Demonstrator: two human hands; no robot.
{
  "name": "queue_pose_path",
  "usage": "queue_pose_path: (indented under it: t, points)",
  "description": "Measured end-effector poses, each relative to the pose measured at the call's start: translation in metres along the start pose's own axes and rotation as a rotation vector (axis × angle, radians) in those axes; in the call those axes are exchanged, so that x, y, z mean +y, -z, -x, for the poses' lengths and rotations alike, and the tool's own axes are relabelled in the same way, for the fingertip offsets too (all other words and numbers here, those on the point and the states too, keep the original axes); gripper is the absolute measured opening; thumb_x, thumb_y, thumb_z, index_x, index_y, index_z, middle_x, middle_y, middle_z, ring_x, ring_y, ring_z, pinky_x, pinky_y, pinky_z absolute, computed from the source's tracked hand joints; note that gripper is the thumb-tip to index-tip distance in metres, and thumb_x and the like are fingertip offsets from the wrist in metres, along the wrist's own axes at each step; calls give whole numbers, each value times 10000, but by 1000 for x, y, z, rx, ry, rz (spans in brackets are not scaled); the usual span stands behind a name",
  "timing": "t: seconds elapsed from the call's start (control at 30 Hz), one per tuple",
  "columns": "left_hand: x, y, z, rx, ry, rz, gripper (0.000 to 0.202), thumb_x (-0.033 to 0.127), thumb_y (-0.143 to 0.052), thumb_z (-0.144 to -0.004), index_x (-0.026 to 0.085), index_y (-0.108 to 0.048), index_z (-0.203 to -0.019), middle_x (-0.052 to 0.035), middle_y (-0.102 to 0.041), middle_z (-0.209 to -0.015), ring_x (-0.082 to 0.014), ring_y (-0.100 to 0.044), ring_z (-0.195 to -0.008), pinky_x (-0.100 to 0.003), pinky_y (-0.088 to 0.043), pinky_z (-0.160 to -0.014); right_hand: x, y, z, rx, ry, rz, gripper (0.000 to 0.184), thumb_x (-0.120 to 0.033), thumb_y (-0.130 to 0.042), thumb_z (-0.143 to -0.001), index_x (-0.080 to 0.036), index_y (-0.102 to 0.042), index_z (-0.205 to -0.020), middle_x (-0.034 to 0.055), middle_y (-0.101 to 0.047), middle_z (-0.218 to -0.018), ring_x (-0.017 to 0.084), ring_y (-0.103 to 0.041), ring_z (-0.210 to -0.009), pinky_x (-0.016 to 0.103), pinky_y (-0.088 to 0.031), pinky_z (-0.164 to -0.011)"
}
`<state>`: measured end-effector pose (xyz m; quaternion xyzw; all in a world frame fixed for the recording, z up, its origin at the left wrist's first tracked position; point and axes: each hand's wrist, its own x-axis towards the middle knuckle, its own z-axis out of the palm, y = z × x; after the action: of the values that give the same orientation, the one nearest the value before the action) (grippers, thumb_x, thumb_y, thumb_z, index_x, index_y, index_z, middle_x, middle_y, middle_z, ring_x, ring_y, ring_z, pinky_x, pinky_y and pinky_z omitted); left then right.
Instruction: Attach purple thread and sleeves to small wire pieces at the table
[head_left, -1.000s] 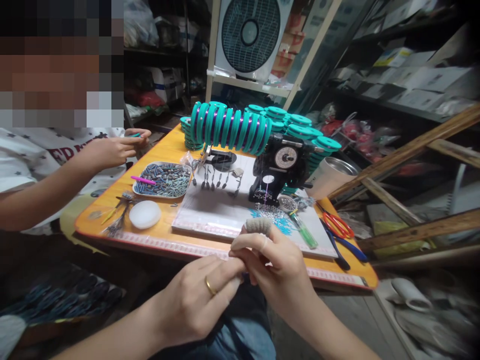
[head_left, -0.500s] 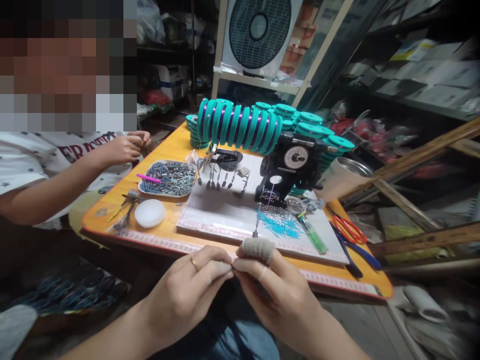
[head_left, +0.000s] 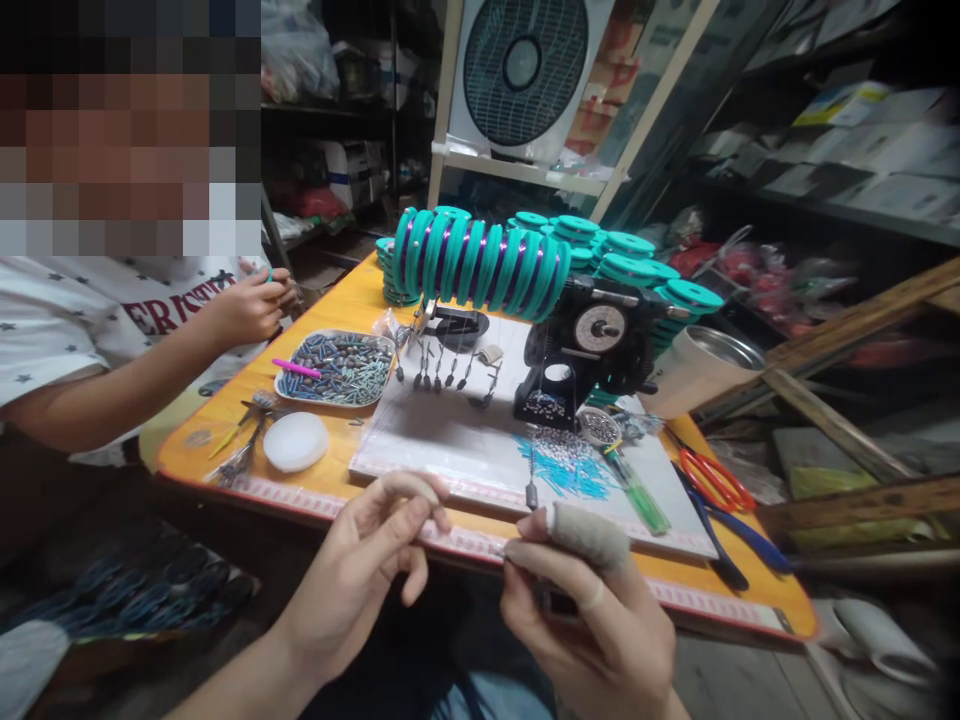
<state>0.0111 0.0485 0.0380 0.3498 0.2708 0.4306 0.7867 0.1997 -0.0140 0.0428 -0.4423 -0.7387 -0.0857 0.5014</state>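
My right hand (head_left: 592, 610) is closed at the table's front edge. Its thumb and fingertips pinch something tiny and dark, too small to name. A grey ribbed finger sleeve (head_left: 592, 537) covers one finger, and a light band circles another. Just above that fingertip, a small dark weight (head_left: 532, 494) hangs on a thin line. Apart from it, to the left, my left hand (head_left: 375, 560) is loosely curled with fingers apart; nothing shows in it. Beyond lie bright blue slim pieces (head_left: 566, 478), small silvery beads (head_left: 562, 445) and a green-handled tool (head_left: 637, 495).
A black winding machine (head_left: 592, 340) carries a row of teal spools (head_left: 480, 258), with several weights hanging below. Left are a tray of small parts (head_left: 334, 400) and a white round dish (head_left: 296, 443). Red-handled scissors (head_left: 716, 480) and blue pliers (head_left: 742, 535) lie right. A co-worker sits left.
My hands have come apart from each other: the left moved left and loosened, the right moved right and stayed pinched. The co-worker's hands shifted slightly. The view has tilted a little.
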Motion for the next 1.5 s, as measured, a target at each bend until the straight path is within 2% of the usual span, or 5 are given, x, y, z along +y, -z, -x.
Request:
queue_pose_path:
  t: [0.13, 0.33, 0.5, 0.73, 1.5]
  points:
    - [-16, -11, 4, -53, 266, 27, 347, 437, -860, -765, 123, -721, -816, 0, -589, -643, -12, -445, -419, -64, -283, -329, -4, -1, 11, 75, -17, 101, 263, 11, -680, -893, -165, -691, -1088, 54, -623, -1132, 154, -657, -969, 199, -565, -928]
    - [-15, -26, -5, 9, 293, 203, 380, 393, -943, -651, 119, -715, -783, 17, -561, -637, 8, -366, -426, -54, -254, -327, -3, -1, 25, 10, 67, 225, 241, -71, -693, -915, -186, -700, -1126, 41, -660, -1121, 165, -686, -908, 203, -616, -773]
    - [-19, -19, -9, -90, 146, 34, 323, 413, -851, -779, 143, -674, -780, 33, -519, -584, -16, -388, -442, -45, -296, -338, -8, -5, 10, 36, -93, -54, 266, 11, -635, -898, -175, -678, -1084, 63, -604, -1120, 167, -645, -979, 226, -569, -896]
    - [-26, -10, -3, -146, -140, -369, 139, 294, -701, -907, 158, -695, -879, -44, -629, -861, -76, -547, -588, -108, -471, -427, -10, -11, 0, -15, -267, -232, 252, -8, -616, -919, -195, -669, -1079, 71, -578, -1084, 195, -640, -981, 269, -569, -829]
    - [-28, -2, 0, -125, -420, -503, 123, 126, -656, -921, 196, -749, -960, -57, -706, -916, -115, -670, -678, -123, -560, -477, -14, -6, -8, -150, -330, -258, 183, -30, -576, -937, -180, -658, -1002, 35, -575, -1042, 105, -628, -793, 184, -562, -714]
